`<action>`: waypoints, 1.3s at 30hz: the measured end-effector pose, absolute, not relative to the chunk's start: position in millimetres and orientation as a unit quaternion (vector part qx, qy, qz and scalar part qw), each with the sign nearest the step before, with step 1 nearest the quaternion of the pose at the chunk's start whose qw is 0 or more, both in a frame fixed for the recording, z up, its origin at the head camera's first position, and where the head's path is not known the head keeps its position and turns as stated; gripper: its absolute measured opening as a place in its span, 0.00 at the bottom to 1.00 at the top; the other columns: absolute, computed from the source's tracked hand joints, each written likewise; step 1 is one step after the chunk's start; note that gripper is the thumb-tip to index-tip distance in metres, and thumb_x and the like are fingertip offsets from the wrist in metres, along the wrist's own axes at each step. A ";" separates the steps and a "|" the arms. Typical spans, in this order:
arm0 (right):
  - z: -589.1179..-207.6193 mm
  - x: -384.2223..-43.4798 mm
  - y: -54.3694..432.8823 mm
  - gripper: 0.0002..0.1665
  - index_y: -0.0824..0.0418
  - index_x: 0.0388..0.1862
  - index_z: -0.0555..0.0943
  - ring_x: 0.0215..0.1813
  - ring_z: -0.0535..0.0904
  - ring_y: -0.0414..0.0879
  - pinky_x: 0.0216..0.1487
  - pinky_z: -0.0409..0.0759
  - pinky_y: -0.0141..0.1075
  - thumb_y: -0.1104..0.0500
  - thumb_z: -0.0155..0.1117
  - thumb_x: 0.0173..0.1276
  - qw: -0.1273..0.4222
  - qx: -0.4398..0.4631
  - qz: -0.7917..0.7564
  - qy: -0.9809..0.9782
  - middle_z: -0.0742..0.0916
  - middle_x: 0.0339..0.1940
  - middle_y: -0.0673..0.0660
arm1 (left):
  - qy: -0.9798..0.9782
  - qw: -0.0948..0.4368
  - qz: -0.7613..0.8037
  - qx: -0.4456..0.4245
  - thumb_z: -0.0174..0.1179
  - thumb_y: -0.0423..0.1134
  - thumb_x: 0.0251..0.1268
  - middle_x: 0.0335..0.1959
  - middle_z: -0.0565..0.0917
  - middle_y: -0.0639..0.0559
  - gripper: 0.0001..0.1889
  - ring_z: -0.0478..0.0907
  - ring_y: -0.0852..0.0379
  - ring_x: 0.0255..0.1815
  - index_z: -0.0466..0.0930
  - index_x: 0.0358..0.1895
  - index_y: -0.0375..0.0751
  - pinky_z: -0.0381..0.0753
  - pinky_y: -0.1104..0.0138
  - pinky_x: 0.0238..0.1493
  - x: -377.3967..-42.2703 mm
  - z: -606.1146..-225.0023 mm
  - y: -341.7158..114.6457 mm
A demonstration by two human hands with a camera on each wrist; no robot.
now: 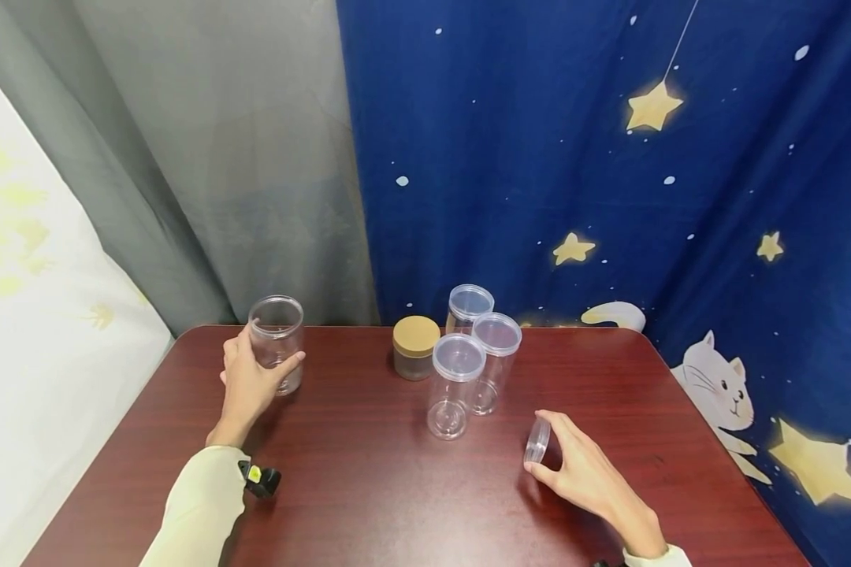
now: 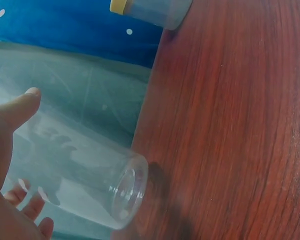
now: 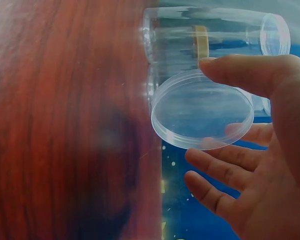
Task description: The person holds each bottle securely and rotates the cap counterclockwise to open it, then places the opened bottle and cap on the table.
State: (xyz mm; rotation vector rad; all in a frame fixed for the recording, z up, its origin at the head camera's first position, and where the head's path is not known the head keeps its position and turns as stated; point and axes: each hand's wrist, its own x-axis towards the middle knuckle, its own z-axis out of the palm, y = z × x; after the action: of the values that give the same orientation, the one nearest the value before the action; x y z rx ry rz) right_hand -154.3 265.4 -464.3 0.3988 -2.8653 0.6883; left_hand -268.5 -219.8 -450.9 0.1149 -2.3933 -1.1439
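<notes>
Near the back left of the table, my left hand (image 1: 250,379) grips a clear lidless jar (image 1: 276,356), thumb on one side and fingers on the other. In the left wrist view, the bare round base of this jar (image 2: 127,192) is close to the tabletop. On the right, my right hand (image 1: 589,470) pinches a clear round lid (image 1: 536,441) by its rim, held on edge above the table. The right wrist view has this lid (image 3: 202,112) between the thumb and the fingers. Nearest the lid are lidded clear jars.
Three clear jars with lids, front (image 1: 456,394), right (image 1: 496,354) and rear (image 1: 470,303), stand close together mid-table. Beside them is a short jar with a yellow-tan lid (image 1: 416,337). Behind the brown table (image 1: 369,488) hang a grey curtain (image 1: 255,157) and a blue one (image 1: 503,157).
</notes>
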 end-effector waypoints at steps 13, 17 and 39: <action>-475.9 -152.2 275.1 0.45 0.63 0.66 0.72 0.53 0.80 0.50 0.54 0.81 0.51 0.51 0.80 0.51 0.106 0.137 0.229 -0.958 0.81 0.57 0.59 | -0.875 0.228 -0.420 0.083 0.72 0.50 0.55 0.61 0.67 0.32 0.45 0.63 0.35 0.65 0.58 0.72 0.35 0.53 0.34 0.60 -271.8 -457.1 -230.8; -477.3 -150.5 277.8 0.45 0.62 0.66 0.71 0.49 0.79 0.45 0.49 0.83 0.43 0.51 0.79 0.52 0.090 0.131 0.241 -0.957 0.81 0.57 0.58 | -0.874 0.220 -0.422 0.099 0.70 0.50 0.57 0.58 0.67 0.32 0.42 0.65 0.35 0.62 0.60 0.68 0.32 0.54 0.35 0.60 -270.6 -457.0 -231.9; -472.2 -143.1 290.8 0.47 0.65 0.67 0.70 0.59 0.78 0.57 0.60 0.76 0.58 0.40 0.75 0.56 0.024 0.072 0.222 -0.972 0.81 0.60 0.62 | -0.879 0.188 -0.423 0.114 0.66 0.53 0.61 0.62 0.63 0.30 0.43 0.62 0.34 0.65 0.55 0.69 0.30 0.54 0.35 0.60 -269.7 -462.5 -233.0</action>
State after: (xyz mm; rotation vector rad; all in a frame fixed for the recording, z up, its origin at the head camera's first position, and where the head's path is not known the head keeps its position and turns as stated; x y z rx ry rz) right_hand -143.1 290.8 -472.2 0.2216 -3.0087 0.6881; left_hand -269.7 -233.0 -462.5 0.3221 -2.4728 -1.1905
